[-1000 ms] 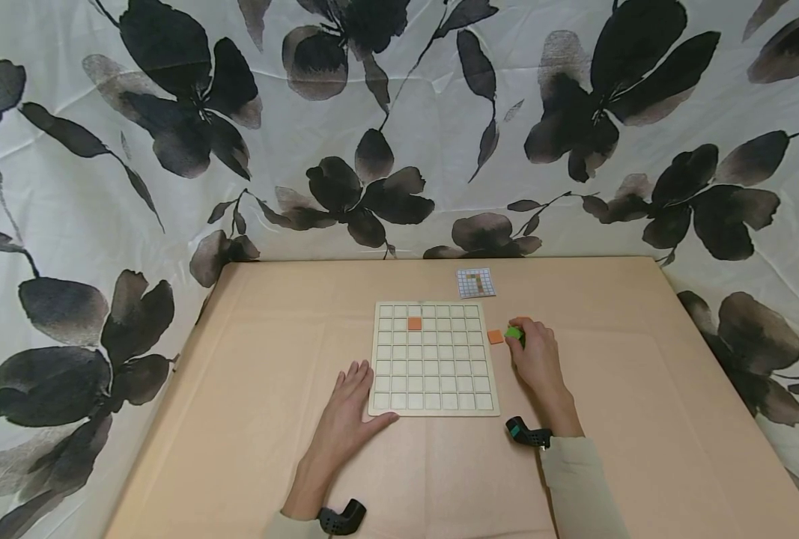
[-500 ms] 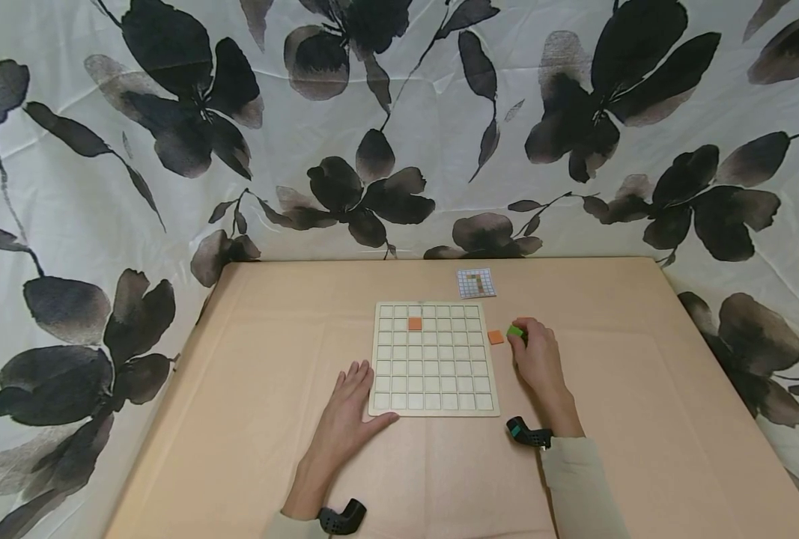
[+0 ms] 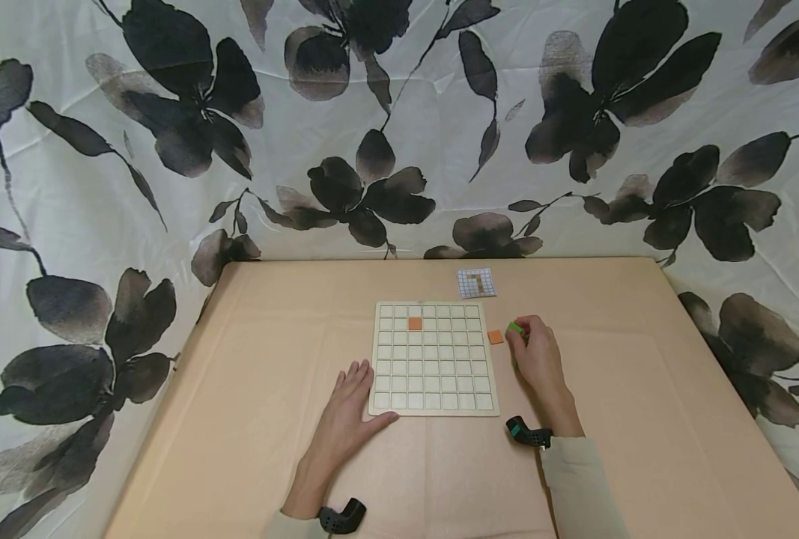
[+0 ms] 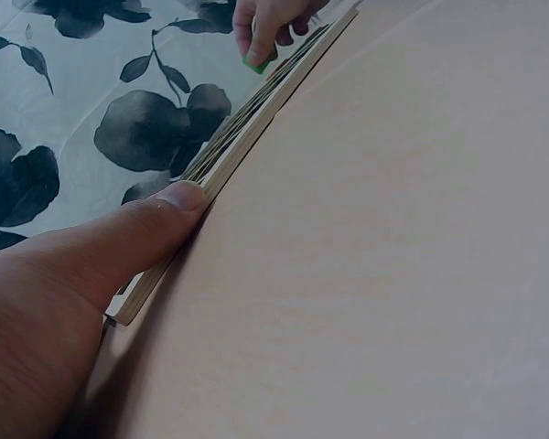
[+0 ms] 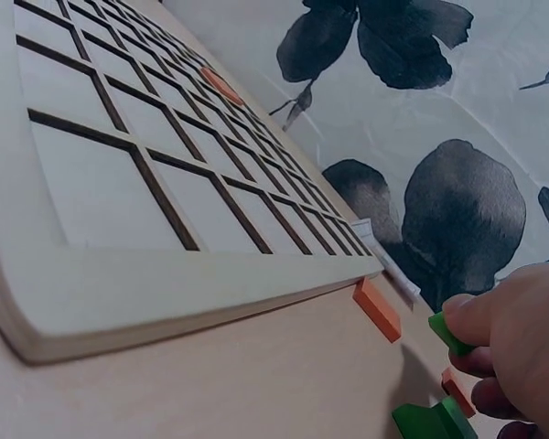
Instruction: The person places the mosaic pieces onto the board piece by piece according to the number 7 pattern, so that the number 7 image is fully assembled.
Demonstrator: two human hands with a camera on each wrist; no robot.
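Note:
A cream grid board (image 3: 433, 411) lies on the table, one orange tile (image 3: 415, 323) sitting in a cell near its top. My left hand (image 3: 347, 415) rests against the board's lower left corner, fingers straight along the side. In the left wrist view its thumb (image 4: 156, 219) lies on the board's front edge. Right of the board, my right hand (image 3: 539, 355) pinches a small green tile (image 5: 448, 335) between thumb and fingers. Under that hand, in the right wrist view, lie another green piece (image 5: 430, 422) and an orange piece (image 5: 457, 391), partly hidden by the fingers.
A loose orange tile (image 3: 496, 337) lies between the board and the right hand. Behind the board's upper right is a small card (image 3: 476, 283) with a printed grid and coloured squares. Floral cloth (image 3: 466, 135) hangs behind the wooden table (image 3: 257, 337).
The green tile in my right hand has tipped and shows less of its face; the right fingers shifted slightly. My left hand, the board and the orange tiles stay put.

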